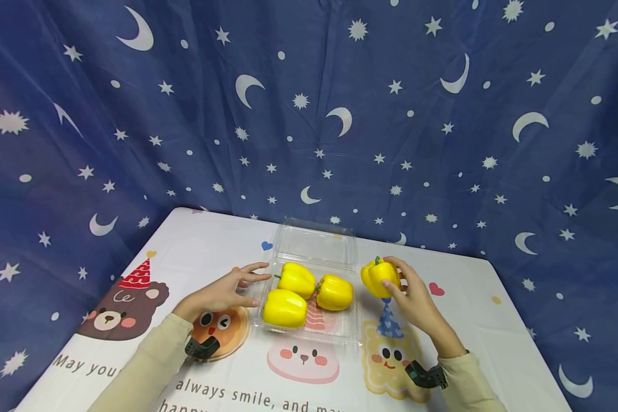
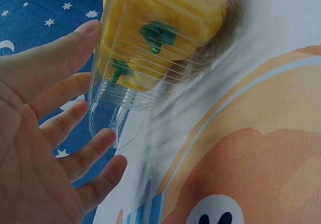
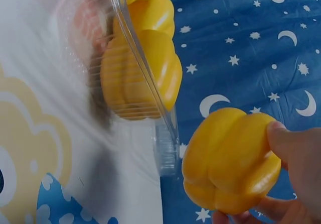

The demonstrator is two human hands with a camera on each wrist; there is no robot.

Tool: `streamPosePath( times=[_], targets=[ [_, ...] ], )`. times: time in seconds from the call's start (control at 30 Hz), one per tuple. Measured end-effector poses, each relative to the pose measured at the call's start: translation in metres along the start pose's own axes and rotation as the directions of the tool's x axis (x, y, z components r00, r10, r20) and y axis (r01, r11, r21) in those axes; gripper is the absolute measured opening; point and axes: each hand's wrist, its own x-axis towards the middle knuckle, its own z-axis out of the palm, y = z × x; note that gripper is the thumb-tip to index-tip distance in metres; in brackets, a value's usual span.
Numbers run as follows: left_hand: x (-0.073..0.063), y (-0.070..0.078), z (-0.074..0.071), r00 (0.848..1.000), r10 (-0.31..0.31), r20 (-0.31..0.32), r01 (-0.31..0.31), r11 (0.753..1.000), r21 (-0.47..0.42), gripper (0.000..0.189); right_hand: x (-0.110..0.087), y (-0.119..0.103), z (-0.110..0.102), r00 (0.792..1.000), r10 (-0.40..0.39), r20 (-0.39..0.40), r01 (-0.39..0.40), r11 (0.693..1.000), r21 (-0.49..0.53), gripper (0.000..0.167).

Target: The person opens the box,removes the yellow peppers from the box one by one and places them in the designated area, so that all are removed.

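A yellow bell pepper (image 1: 377, 279) with a green stem is in my right hand (image 1: 413, 297), gripped between thumb and fingers to the right of a clear plastic clamshell container (image 1: 340, 331). The right wrist view shows this held pepper (image 3: 230, 161) raised beside the container's wall. Inside the container lie three more yellow peppers: one at the back (image 1: 296, 280), one at the front left (image 1: 284, 309) and one at the right (image 1: 335, 293). My left hand (image 1: 225, 293) is at the container's left side, fingers spread and holding nothing; in the left wrist view its fingertips (image 2: 89, 29) are right at the rim.
The container's lid (image 1: 316, 243) is folded back toward the rear of the table. A white tablecloth (image 1: 216, 240) printed with cartoon figures and lettering covers the table. Behind it hangs a blue curtain (image 1: 309, 103) with moons and stars.
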Motion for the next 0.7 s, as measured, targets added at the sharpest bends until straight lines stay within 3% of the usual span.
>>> streamPosePath(
  times=[0.3,0.7],
  targets=[
    [0.0,-0.002,0.0,1.0,0.017,-0.001,-0.017,1.0,0.001,0.063,0.004,0.009,0.001,0.997,0.061,-0.043,-0.061,0.998,-0.016,0.047],
    [-0.002,0.002,0.0,1.0,-0.009,-0.003,0.009,1.0,0.004,0.064,0.001,0.024,0.01,0.989,0.121,-0.088,-0.126,0.991,-0.046,0.045]
  ],
)
